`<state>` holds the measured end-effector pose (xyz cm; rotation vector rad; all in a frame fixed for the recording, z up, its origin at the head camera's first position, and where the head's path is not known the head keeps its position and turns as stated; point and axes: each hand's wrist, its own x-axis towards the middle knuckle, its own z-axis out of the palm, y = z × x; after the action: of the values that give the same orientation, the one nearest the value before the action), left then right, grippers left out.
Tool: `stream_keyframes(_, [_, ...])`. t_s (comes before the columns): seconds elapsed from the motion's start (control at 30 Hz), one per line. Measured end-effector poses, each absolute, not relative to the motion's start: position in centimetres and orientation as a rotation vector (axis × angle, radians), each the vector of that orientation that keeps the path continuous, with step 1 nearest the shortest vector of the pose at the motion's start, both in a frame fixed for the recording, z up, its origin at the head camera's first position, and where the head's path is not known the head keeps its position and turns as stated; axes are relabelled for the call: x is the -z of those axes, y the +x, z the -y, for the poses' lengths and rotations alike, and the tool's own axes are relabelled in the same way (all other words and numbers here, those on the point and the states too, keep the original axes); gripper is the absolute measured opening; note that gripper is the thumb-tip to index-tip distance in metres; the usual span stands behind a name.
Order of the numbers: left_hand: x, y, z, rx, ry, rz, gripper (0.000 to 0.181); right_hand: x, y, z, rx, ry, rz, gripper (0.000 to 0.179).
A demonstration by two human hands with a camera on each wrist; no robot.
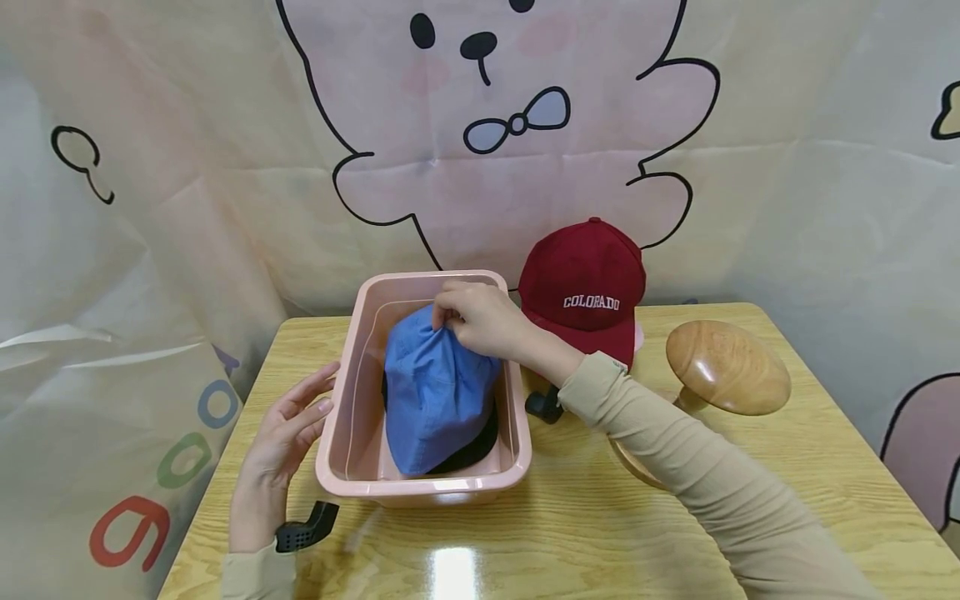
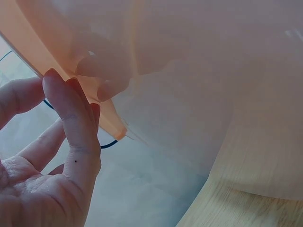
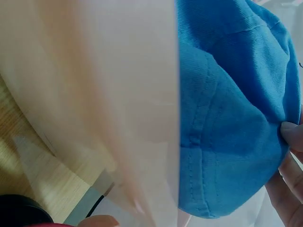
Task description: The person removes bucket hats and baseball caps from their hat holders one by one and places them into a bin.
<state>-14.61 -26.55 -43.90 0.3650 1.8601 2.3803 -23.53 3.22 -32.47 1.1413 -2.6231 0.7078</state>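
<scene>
My right hand (image 1: 482, 319) pinches the crown of a blue cap (image 1: 438, 396) inside a pink plastic basin (image 1: 423, 487). The fabric is drawn up into folds under the fingertips. In the right wrist view, thumb and fingers grip the edge of the blue crown (image 3: 227, 118), partly hidden by the basin wall (image 3: 132, 94). Below the blue cap shows a black curved edge (image 1: 472, 446); whether it belongs to another cap cannot be told. At the basin's left side rests my left hand (image 1: 281, 437), its fingers loosely bent and fingertips at the rim.
A maroon cap (image 1: 585, 279) lettered COLORADO stands behind the basin to the right, a bit of pink showing beneath it. Further right is a wooden stand with a rounded top (image 1: 727, 367), its base partly behind my right sleeve. The wooden table (image 1: 600, 533) meets a printed cloth backdrop (image 1: 225, 167).
</scene>
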Motion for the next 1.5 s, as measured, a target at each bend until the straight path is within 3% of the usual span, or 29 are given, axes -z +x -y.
stream_keyframes(0.6, [44.1,-14.6,26.6,-2.385,0.370,-1.862,0.044,33.0,-23.0,-2.7,-0.523,1.209,2.769,0.022])
stream_keyframes(0.97, [44.3,-14.7,26.8,-2.394,0.423,-1.836,0.046,32.8,-23.0,-2.9,-0.311,1.411,2.954,0.009])
stream_keyframes(1.5, [44.2,-14.7,26.6,-2.391,0.406,-1.848,0.045,33.6,-22.8,-3.9,-0.245,1.640,3.082,0.018])
